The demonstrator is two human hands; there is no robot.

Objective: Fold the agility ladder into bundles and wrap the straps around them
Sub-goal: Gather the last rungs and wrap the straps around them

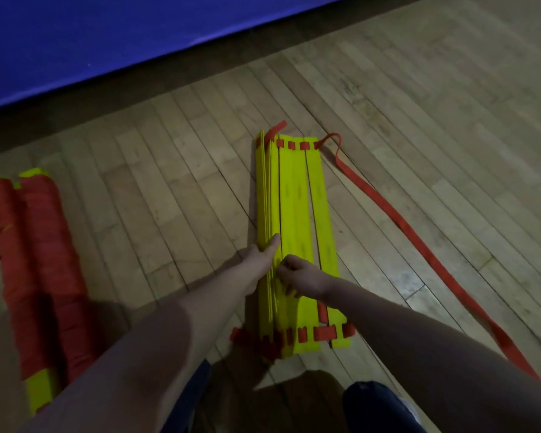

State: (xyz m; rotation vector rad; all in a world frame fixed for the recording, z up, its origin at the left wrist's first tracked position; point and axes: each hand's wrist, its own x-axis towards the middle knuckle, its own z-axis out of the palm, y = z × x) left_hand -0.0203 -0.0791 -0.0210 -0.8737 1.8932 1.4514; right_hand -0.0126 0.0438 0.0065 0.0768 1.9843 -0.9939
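Observation:
A stack of yellow ladder rungs (297,214) lies lengthwise on the wooden floor, some rungs standing on edge at its left, others lying flat at its right. Red strap pieces thread through both ends. My left hand (261,253) grips the upright rungs from the left, thumb on top. My right hand (299,278) has curled fingers that pinch the edge of a rung beside them. A long loose red strap (419,242) trails from the stack's far end across the floor to the right.
Two bundles wrapped in red strap (35,260), yellow ends showing, lie side by side at the left. A blue mat (107,42) lines the far side of the wooden floor (419,104). My knees are at the bottom edge.

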